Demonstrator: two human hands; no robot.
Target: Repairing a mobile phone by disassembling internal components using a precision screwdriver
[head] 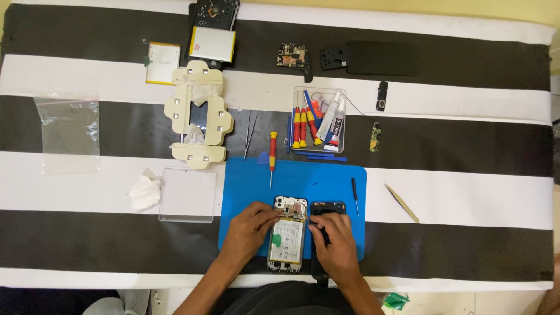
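Observation:
An opened phone body (287, 236) with a white battery lies on the blue mat (326, 181). My left hand (249, 228) rests on its left edge, fingertips touching the upper part near the camera. Beside it on the right lies a dark phone panel (328, 207). My right hand (333, 242) covers most of that panel, fingers curled at its upper left corner, seeming to pinch something small and dark; what it is cannot be made out.
A red-handled screwdriver (272, 157), a blue pick (263, 157) and a thin black tool (354, 195) lie on or near the mat. A clear box of screwdrivers (318, 119), a cream clamp jig (198, 114), a clear lid (188, 195), tissue (144, 191), tweezers (401, 203) and phone parts surround it.

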